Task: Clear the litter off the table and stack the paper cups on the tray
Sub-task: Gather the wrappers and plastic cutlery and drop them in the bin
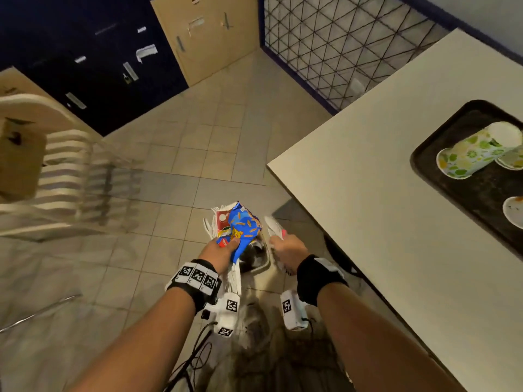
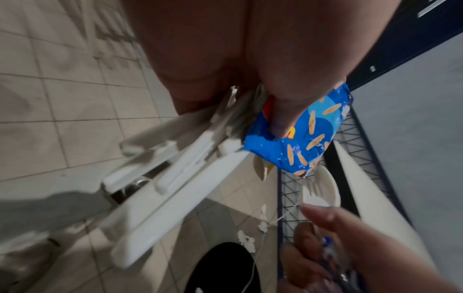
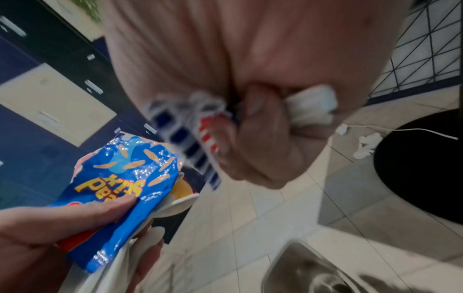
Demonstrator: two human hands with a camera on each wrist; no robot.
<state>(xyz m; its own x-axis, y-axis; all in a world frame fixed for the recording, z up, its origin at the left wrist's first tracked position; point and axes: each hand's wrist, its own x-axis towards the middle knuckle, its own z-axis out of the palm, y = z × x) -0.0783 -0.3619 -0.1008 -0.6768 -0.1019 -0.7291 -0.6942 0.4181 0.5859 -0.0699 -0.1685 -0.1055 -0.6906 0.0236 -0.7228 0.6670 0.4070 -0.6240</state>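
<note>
My left hand (image 1: pixel 223 250) grips a bundle of litter: a blue snack bag (image 1: pixel 243 227), a red wrapper and several white plastic forks (image 1: pixel 209 224). The left wrist view shows the thumb pressed into the blue bag (image 2: pixel 300 138) with white cutlery (image 2: pixel 175 178) beside it. My right hand (image 1: pixel 285 247) is clenched round crumpled white wrappers and tissue (image 1: pixel 274 226), seen in the right wrist view as a checked blue and red wrapper (image 3: pixel 190 128) and a white wad (image 3: pixel 313 105). Both hands hover over a metal bin (image 1: pixel 256 260) on the floor. Floral paper cups (image 1: pixel 472 151) lie stacked on their side on the dark tray (image 1: pixel 464 190).
The white table (image 1: pixel 368 207) stands at my right, its corner near my right hand. A white plate (image 1: pixel 513 212) sits on the tray. White slatted chairs (image 1: pixel 65 179) stand at left. Tissue scraps (image 3: pixel 365 146) and a cable lie on the tiled floor by a black table base (image 3: pixel 421 168).
</note>
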